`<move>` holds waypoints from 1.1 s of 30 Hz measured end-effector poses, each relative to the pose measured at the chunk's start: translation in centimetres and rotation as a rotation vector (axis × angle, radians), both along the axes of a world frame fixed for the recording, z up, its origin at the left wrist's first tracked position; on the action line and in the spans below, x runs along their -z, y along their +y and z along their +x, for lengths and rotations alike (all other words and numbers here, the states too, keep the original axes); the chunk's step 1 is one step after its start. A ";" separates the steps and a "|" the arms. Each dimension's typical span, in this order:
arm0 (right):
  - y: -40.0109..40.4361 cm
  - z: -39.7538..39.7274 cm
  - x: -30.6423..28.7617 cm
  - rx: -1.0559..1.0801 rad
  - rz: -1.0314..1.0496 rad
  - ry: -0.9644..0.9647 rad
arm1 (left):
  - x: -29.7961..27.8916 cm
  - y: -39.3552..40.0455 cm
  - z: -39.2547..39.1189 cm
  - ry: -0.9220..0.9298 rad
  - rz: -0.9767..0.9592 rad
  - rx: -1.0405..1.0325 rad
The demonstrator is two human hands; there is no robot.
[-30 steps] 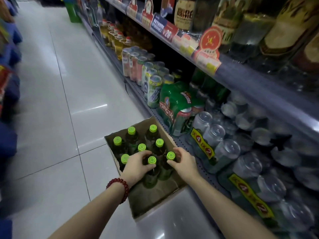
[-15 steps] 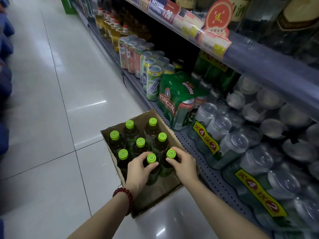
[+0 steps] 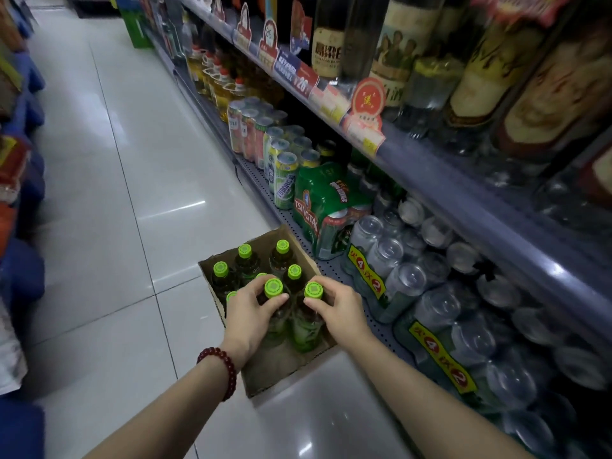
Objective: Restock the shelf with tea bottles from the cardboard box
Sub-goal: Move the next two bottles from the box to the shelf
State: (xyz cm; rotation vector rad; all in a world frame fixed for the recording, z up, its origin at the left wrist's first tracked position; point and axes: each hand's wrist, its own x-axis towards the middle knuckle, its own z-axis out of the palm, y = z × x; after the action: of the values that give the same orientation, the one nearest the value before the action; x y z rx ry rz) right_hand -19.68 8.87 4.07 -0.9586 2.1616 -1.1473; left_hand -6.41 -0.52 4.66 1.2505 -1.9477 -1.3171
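- Tea bottles with green caps stand upright in the cardboard box on the floor, beside the bottom shelf.
- Left hand: fingers curled round one bottle's neck.
- Right hand: fingers grip the neighbouring bottle.
- Red bead bracelet circles the left wrist.

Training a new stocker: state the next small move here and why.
Probably lift both bottles straight up out of the cardboard box. The left hand grips one tea bottle at the neck, the right hand another, both already raised above their neighbours.
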 end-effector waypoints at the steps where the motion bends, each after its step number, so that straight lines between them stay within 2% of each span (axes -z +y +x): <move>1: 0.2 0.1 -1.5 -0.003 -0.014 -0.017 | -1.6 0.2 0.2 0.005 -0.003 0.002; 7: 1.1 1.1 -11.8 -0.005 -0.045 -0.081 | -11.6 1.5 1.7 -0.005 0.001 0.003; 16: 2.8 2.6 -33.3 0.016 -0.117 -0.063 | -32.4 3.4 3.2 0.017 -0.090 0.042; 27: 7.0 4.7 -60.5 -0.038 -0.196 0.007 | -59.0 6.5 5.5 0.050 -0.172 0.128; 33: 9.2 4.3 -72.8 0.010 -0.258 0.149 | -71.3 7.0 5.0 0.115 -0.292 0.226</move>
State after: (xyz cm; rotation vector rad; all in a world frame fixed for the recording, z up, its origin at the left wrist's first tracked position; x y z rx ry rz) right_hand -15.37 18.03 76.90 -1.1783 2.1704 -1.4258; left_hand -1.42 6.48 75.98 0.8185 -2.1518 -1.1259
